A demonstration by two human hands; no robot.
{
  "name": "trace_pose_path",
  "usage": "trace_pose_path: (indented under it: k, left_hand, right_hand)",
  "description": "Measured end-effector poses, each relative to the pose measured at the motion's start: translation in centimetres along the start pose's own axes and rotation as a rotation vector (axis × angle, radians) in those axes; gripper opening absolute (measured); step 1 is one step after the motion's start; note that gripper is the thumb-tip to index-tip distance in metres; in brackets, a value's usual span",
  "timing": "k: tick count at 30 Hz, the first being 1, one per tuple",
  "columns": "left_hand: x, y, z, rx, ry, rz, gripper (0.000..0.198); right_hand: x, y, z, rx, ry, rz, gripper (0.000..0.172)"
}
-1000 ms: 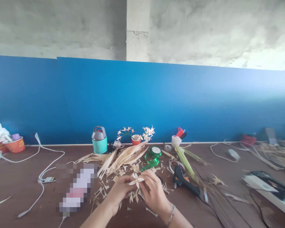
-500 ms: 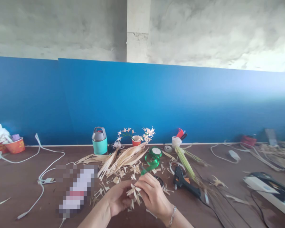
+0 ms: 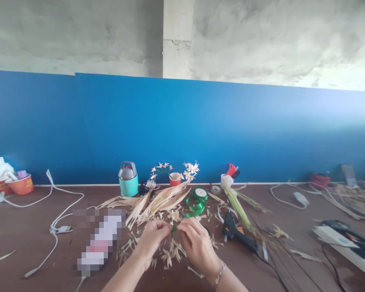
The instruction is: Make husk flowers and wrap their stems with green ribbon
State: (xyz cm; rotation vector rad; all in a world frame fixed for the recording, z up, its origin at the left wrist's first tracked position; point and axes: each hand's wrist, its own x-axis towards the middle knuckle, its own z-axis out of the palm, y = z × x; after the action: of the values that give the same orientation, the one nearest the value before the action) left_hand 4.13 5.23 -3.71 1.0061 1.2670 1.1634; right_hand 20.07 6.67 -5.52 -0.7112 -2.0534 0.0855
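Note:
My left hand is closed, its thumb and forefinger pinching a small green strip. Against the other end of that strip, my right hand is closed too, fingertips together, and a bracelet circles the wrist. Pale dried-husk flowers show just below the strip, between the hands; whether they hang from it or lie on the table I cannot tell. Beyond the hands lie dried husks and a spool of green ribbon with a loose loop trailing from it.
A black glue gun lies to the right, near green stalks. At the back stand a turquoise flask and a red cup with flower sprays. White cables cross the left; a power strip lies far right.
The pale flowers were up between my fingers and now show lower. Both hands have shifted to a fingertip pinch, with the green strip now visible between them.

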Motion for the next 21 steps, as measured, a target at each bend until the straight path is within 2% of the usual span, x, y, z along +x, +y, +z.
trace_pose_path:
  k: [11,16,21]
  left_hand:
    - [0.6,-0.4,-0.7,0.310,0.016,0.205,0.020]
    - [0.4,0.2,-0.8,0.419,0.011,0.258,0.023]
    - [0.0,-0.1,-0.5,0.536,-0.018,0.429,0.021]
  right_hand:
    - [0.0,0.6,0.3,0.029,0.052,0.095,0.020]
    - [0.3,-0.2,-1.1,0.081,0.075,0.202,0.024]
    - [0.8,-1.3,-1.0,0.123,0.022,0.232,0.029]
